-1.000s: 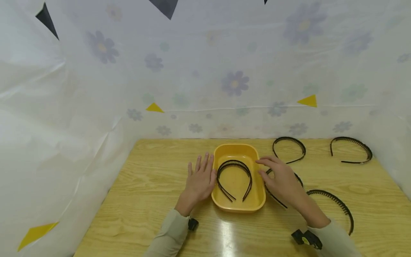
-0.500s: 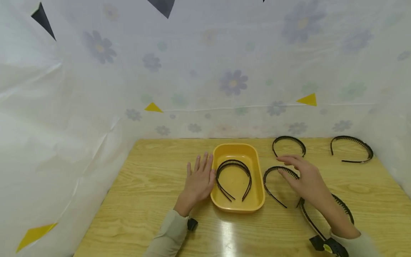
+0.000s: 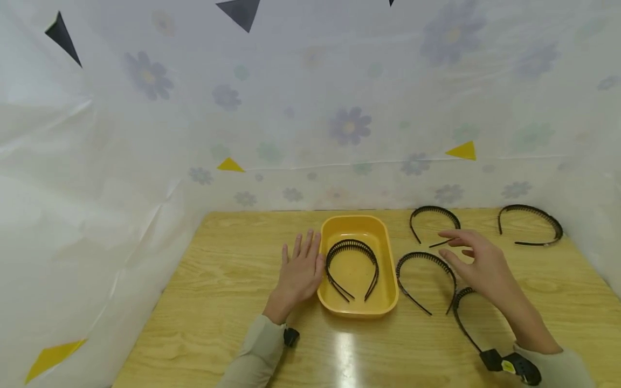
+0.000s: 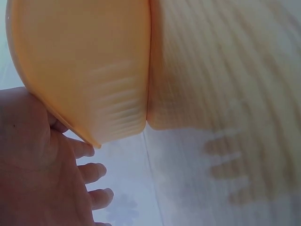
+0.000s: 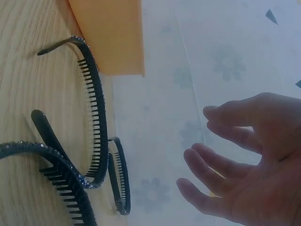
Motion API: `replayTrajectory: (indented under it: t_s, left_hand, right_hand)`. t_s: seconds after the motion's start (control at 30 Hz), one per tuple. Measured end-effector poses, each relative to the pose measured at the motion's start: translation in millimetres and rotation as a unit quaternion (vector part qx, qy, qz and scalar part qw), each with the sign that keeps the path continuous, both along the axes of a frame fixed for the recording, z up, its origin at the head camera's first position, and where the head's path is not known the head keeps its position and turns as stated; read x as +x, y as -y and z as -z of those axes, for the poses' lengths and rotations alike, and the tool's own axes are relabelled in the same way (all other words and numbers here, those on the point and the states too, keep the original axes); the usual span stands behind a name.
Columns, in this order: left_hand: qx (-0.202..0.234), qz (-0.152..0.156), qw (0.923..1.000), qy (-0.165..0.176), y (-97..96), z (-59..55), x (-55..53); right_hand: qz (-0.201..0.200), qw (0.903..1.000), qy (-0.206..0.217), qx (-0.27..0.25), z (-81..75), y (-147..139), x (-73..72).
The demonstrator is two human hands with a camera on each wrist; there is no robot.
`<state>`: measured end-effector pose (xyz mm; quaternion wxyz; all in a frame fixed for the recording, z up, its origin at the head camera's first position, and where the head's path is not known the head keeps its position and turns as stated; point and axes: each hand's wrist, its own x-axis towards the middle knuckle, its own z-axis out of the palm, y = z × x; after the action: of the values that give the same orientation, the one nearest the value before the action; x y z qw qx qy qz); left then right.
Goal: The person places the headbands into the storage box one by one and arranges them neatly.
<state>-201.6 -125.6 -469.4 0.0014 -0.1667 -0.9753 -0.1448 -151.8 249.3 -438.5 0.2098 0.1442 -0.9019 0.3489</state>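
Observation:
My left hand (image 3: 298,275) lies flat with straight fingers against the left side of a yellow tray (image 3: 351,277); in the left wrist view its fingers (image 4: 91,172) sit beside the tray's rim. Inside the tray are black toothed headbands (image 3: 351,246), seemingly two nested together. My right hand (image 3: 477,267) hovers above the table, fingers loosely bent and holding nothing. Below and left of it lies a headband (image 3: 426,255) right next to the tray. Another headband (image 3: 464,291) is partly hidden by my right forearm. The right wrist view shows glittery specks on a headband (image 5: 99,113).
Two more headbands lie farther back on the wooden table (image 3: 242,258): one (image 3: 434,208) behind my right hand and one (image 3: 558,229) at the far right corner. A flower-patterned white sheet (image 3: 301,108) hangs along the back and sides.
My right hand has moved rightward from the tray's right rim, passing over the nearest headband, which now shows fully. My left hand stays against the tray.

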Motion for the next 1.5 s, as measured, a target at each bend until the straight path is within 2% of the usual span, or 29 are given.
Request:
replayTrajectory:
  t_s: [0.37,0.67,0.83,0.97,1.13,1.5]
  left_hand:
    - [0.01,-0.003,0.9999,0.01,6.9,2.7,-16.4]
    - [0.008,-0.015,0.9997,0.016,13.0,0.4,-15.2]
    - [0.015,-0.011,0.9997,0.016,12.1,0.2,-15.1]
    - [0.02,-0.005,0.9997,0.014,11.8,1.9,-14.4]
    - [0.021,-0.007,0.9997,0.011,11.4,2.2,-11.9]
    - [0.033,-0.005,0.9994,0.007,11.5,-0.3,-6.6]
  right_hand:
    - [-0.012,0.9973,0.066,-0.028,19.1,-14.1,-11.8]
    - [-0.039,0.9855,0.165,-0.005,32.0,-14.2,-23.3]
    - [-0.048,0.9787,0.199,0.012,37.9,-15.3,-25.0]
    - [-0.045,0.9751,0.216,0.022,43.6,-15.9,-23.5]
    - [-0.046,0.9748,0.217,0.022,48.8,-15.9,-21.6]
    - [-0.043,0.9714,0.232,0.029,48.0,-14.1,-20.5]
